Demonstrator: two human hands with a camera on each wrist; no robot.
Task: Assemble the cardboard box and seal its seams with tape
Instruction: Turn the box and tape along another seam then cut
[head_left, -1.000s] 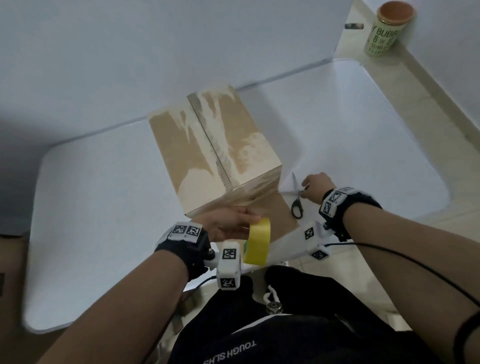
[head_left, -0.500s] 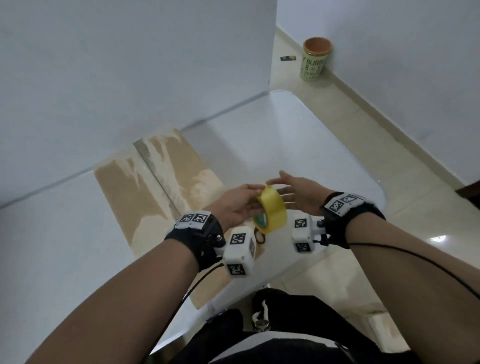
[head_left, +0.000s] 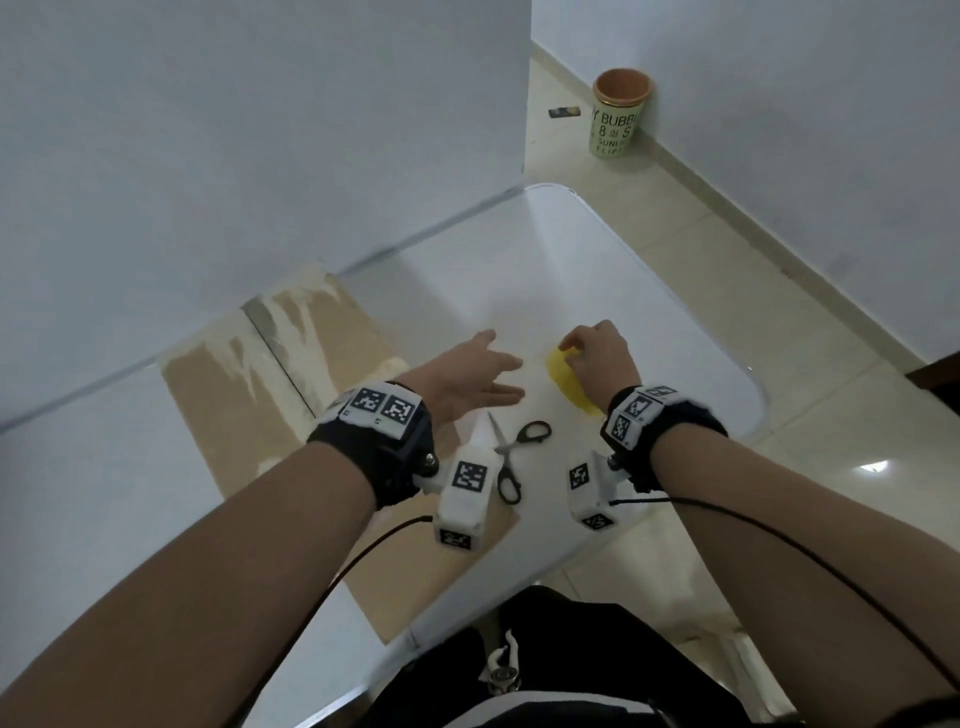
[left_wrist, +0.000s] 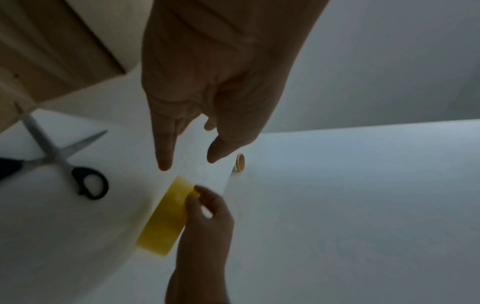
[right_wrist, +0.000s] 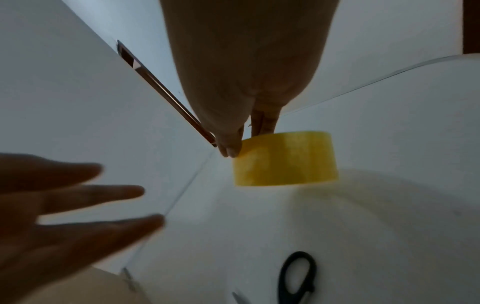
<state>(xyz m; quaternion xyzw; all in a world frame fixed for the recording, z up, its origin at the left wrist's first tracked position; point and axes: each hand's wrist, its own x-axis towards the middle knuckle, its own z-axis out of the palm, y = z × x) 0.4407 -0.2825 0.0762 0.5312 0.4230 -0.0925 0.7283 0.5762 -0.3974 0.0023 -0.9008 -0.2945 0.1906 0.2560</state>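
Scissors: the black-handled scissors (head_left: 511, 452) lie on the white table (head_left: 649, 322), blades apart, closest to the person, between the two wrists.
Box: the cardboard box (head_left: 270, 384) sits on the table on the left side, under the left arm. A shiny strip of tape runs down the middle seam on top.
Left hand: the left hand (head_left: 467, 382) is held above the table next to the box. Its fingers are straight and spread apart. It holds nothing.
Right hand: the right hand (head_left: 602, 358) has its fingers bent around the top rim of the tape roll, thumb on one side and fingers on the other.
Tape roll: the yellow tape roll (head_left: 569, 387) is right at the table top. I cannot tell if it touches the table. It is just to the right of the left hand, a little apart from it.
Far away: a green cup (head_left: 618, 119) with an orange inside stands on the floor by the wall.
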